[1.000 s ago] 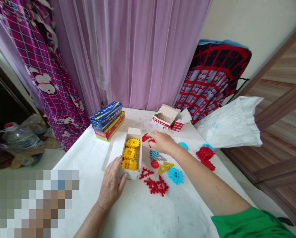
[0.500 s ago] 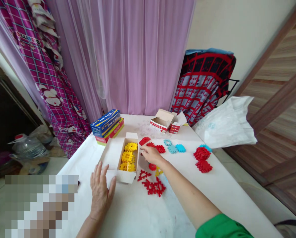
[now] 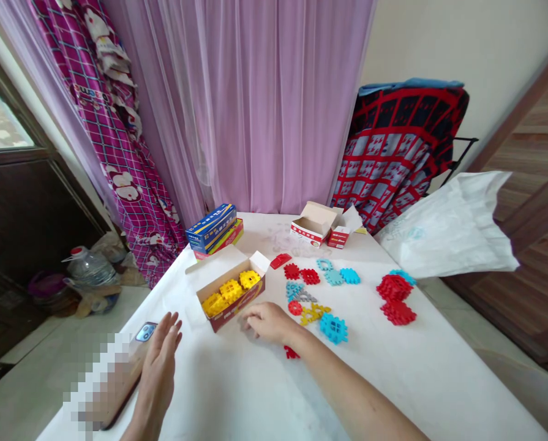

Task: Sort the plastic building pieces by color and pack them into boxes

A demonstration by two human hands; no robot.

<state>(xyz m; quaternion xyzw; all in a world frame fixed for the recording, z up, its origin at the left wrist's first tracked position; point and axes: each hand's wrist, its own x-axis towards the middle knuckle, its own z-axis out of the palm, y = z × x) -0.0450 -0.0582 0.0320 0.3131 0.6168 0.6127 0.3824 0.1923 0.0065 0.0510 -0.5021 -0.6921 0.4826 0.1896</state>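
Note:
An open carton (image 3: 237, 312) of yellow gear-shaped plastic pieces (image 3: 230, 290) stands slanted on the white table, its lid folded back. My right hand (image 3: 269, 322) is by its near right corner, fingers loosely bent and apart, with nothing visible in them; whether they touch the carton I cannot tell. Left of the carton my left hand (image 3: 158, 358) is held with fingers stretched out, empty, beside a phone (image 3: 125, 373). Right of the carton lie red gear pieces (image 3: 309, 277), a yellow piece (image 3: 315, 313) and a blue gear block (image 3: 333, 328). My right forearm partly hides a red piece (image 3: 291, 352).
Blue and red-green boxes (image 3: 212, 228) are stacked at the back left. An open red-and-white box (image 3: 308, 231) sits at the back right. Red gear stacks (image 3: 397, 300) lie near the right edge, with a white bag (image 3: 448, 226) beyond. Pale blue gears (image 3: 333, 277) lie mid-table.
The carton has turned and now lies slanted. My left hand has come away from it to the left. My right hand has moved from the red pieces to the carton's near side. The view has shifted.

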